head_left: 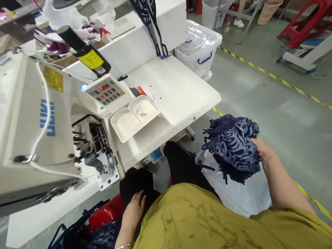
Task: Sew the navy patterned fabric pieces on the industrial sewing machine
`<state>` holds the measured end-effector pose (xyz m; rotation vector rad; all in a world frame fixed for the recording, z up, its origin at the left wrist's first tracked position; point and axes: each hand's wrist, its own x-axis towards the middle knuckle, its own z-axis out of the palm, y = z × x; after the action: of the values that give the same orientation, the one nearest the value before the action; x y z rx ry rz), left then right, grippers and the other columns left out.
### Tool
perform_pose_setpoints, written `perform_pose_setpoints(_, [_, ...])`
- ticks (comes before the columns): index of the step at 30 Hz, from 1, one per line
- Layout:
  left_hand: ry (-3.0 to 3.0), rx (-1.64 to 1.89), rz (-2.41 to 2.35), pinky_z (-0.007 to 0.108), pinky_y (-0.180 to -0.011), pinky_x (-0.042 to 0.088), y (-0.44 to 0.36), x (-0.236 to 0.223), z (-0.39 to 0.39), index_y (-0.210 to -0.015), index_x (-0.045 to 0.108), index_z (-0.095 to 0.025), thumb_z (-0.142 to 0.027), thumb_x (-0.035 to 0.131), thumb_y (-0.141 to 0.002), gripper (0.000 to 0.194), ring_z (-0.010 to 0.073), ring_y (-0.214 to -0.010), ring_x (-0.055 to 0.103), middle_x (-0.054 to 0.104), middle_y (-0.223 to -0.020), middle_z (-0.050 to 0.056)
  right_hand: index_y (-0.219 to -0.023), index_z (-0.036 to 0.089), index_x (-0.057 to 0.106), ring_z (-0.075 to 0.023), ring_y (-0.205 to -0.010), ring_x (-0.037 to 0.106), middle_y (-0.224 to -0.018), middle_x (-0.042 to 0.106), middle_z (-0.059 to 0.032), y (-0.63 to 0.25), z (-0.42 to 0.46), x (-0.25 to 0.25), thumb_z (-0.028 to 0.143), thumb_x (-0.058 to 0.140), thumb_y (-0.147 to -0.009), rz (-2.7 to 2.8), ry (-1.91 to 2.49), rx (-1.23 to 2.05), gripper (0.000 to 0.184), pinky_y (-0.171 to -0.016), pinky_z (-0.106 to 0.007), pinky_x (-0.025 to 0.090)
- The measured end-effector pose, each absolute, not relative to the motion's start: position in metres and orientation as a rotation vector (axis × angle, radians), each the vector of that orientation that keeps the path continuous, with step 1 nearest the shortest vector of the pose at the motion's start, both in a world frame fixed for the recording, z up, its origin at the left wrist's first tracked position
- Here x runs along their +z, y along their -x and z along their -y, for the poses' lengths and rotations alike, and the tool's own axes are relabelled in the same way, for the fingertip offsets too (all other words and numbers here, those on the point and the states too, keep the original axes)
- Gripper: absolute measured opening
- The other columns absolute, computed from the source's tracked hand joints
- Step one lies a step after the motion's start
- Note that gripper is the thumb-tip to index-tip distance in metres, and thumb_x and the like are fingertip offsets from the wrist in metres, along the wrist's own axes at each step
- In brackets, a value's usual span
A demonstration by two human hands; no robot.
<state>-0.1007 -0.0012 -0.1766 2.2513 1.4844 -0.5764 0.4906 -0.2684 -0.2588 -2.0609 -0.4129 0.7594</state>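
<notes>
My right hand (261,148) is closed on a bundle of navy patterned garments (237,145), with thin straps and dark edges hanging from it. The bundle is held up over a clear plastic bin (233,193) beside my right leg; most of my fingers are hidden by the cloth. My left hand (135,209) lies on my black-trousered thigh with its fingers stretched out, holding nothing. More navy patterned garments (103,238) lie low at the left, by a red stool (107,212).
A sewing machine (103,166) and its control panel (106,90) stand on the white table (176,86) at left. A two-part white tray (126,124) holds small pieces. One strappy navy garment (153,27) hangs over the back ledge. Lidded plastic boxes (197,48) stand behind the table.
</notes>
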Motion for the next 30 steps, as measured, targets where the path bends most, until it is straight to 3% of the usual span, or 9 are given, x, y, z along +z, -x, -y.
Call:
perform_pose_setpoints(6, [-2.227, -0.532, -1.410, 0.036, -0.103, 0.044, 0.118, -0.194, -0.001, -0.126, 0.057, -0.016, -0.035, 0.037, -0.092, 0.043, 0.0241, -0.119, 0.059, 0.060, -0.130, 0.012, -0.099, 0.018, 0.070, -0.0324, -0.094, 0.067, -0.099, 0.073, -0.0123, -0.428, 0.225, -0.188, 0.033, 0.069, -0.064, 0.806, 1.817, 0.823, 0.038, -0.092, -0.048, 0.053])
perform_pose_setpoints(9, [-2.231, -0.502, -1.375, 0.033, -0.103, 0.044, 0.128, -0.208, -0.004, -0.129, 0.055, -0.013, -0.032, 0.036, -0.093, 0.045, 0.0225, -0.119, 0.059, 0.059, -0.131, 0.013, -0.098, 0.018, 0.070, -0.0278, -0.085, 0.068, -0.092, 0.074, -0.0064, -0.374, 0.165, -0.172, 0.027, 0.066, -0.068, 1.156, 1.725, 0.877, 0.032, -0.085, -0.044, 0.056])
perform_pose_setpoints(12, [-2.228, -0.482, -1.370, 0.031, -0.103, 0.043, 0.133, -0.209, -0.002, -0.128, 0.055, -0.012, -0.029, 0.035, -0.093, 0.044, 0.0213, -0.119, 0.059, 0.059, -0.131, 0.013, -0.100, 0.017, 0.068, -0.0238, -0.082, 0.068, -0.093, 0.074, -0.0043, -0.311, 0.096, -0.177, 0.026, 0.062, -0.075, 1.509, 1.809, 0.836, 0.028, -0.077, -0.036, 0.056])
perform_pose_setpoints(14, [-2.224, -0.457, -1.402, 0.032, -0.103, 0.043, 0.135, -0.204, 0.002, -0.127, 0.056, -0.012, -0.028, 0.036, -0.092, 0.044, 0.0216, -0.120, 0.058, 0.059, -0.131, 0.013, -0.095, 0.013, 0.067, -0.0268, -0.081, 0.067, -0.091, 0.073, -0.0106, -0.268, 0.056, -0.188, 0.030, 0.065, -0.075, 1.634, 1.871, 0.773, 0.026, -0.075, -0.039, 0.054])
perform_pose_setpoints(18, [-2.187, -0.341, -1.454, 0.033, -0.104, 0.044, 0.144, -0.198, 0.007, -0.124, 0.059, -0.014, -0.027, 0.038, -0.089, 0.043, 0.0220, -0.117, 0.060, 0.062, -0.127, 0.012, -0.089, 0.013, 0.068, -0.0293, -0.095, 0.063, -0.095, 0.070, -0.0139, -0.198, 0.007, -0.209, 0.037, 0.074, -0.075, 1.898, 1.822, 0.677, 0.029, -0.091, -0.043, 0.045])
perform_pose_setpoints(21, [-2.131, -0.204, -1.433, 0.033, -0.103, 0.045, 0.149, -0.203, 0.008, -0.119, 0.062, -0.015, -0.029, 0.038, -0.088, 0.042, 0.0222, -0.116, 0.061, 0.066, -0.121, 0.011, -0.100, 0.014, 0.068, -0.0314, -0.106, 0.059, -0.108, 0.067, -0.0154, -0.173, -0.004, -0.211, 0.036, 0.077, -0.074, 1.995, 1.814, 0.603, 0.035, -0.096, -0.045, 0.042])
perform_pose_setpoints(26, [-1.994, 0.040, -1.339, 0.037, -0.105, 0.044, 0.128, -0.220, 0.005, -0.113, 0.065, -0.016, -0.040, 0.039, -0.087, 0.043, 0.0251, -0.119, 0.059, 0.065, -0.121, 0.011, -0.131, 0.016, 0.053, -0.0356, -0.128, 0.043, -0.137, 0.050, -0.0194, -0.169, 0.019, -0.208, 0.043, 0.067, -0.082, 1.906, 1.866, 0.408, 0.057, -0.107, -0.053, 0.033])
perform_pose_setpoints(28, [-1.937, 0.138, -1.293, 0.040, -0.112, 0.037, 0.106, -0.223, 0.002, -0.122, 0.059, -0.015, -0.044, 0.041, -0.087, 0.049, 0.0264, -0.130, 0.049, 0.057, -0.133, 0.012, -0.122, 0.020, 0.060, -0.0336, -0.124, 0.046, -0.133, 0.054, -0.0155, -0.169, 0.039, -0.212, 0.049, 0.068, -0.080, 1.939, 1.772, 0.432, 0.052, -0.106, -0.051, 0.036])
perform_pose_setpoints(30, [-1.872, 0.177, -1.239, 0.044, -0.116, 0.029, 0.079, -0.223, 0.001, -0.132, 0.050, -0.013, -0.047, 0.045, -0.086, 0.058, 0.0276, -0.138, 0.038, 0.046, -0.144, 0.015, -0.103, 0.025, 0.068, -0.0301, -0.121, 0.051, -0.125, 0.060, -0.0096, -0.168, 0.058, -0.217, 0.045, 0.069, -0.079, 2.010, 1.647, 0.526, 0.031, -0.107, -0.050, 0.035])
